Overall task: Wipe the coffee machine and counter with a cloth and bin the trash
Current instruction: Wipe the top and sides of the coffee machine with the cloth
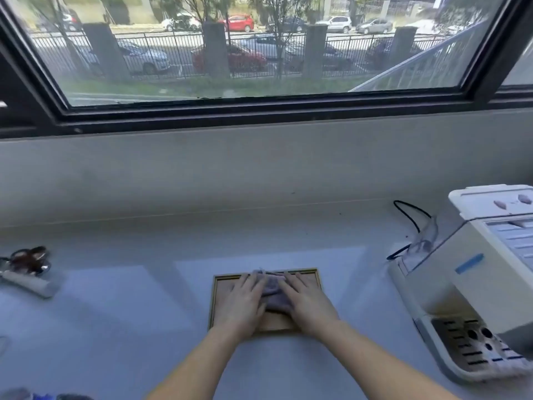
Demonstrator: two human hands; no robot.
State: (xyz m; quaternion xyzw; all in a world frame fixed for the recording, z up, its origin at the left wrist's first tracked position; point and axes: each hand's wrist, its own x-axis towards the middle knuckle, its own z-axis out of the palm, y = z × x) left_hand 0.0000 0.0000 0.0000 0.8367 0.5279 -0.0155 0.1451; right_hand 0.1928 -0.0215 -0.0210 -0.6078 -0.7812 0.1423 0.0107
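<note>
A small grey-purple cloth (274, 293) lies bunched on a wooden tray (223, 280) with a gold rim, in the middle of the pale counter (115, 313). My left hand (242, 304) rests flat on the cloth's left side and my right hand (307, 306) presses on its right side, fingers stretched forward. The white coffee machine (473, 272) stands at the right edge, its drip tray (473, 350) facing me. No trash is clearly visible.
A black cable (409, 215) and a clear plastic piece (427, 241) lie behind the machine. At the far left sit a dark shiny object (27, 259) and a white power strip (31, 284). A wide window with a dark frame rises behind the counter.
</note>
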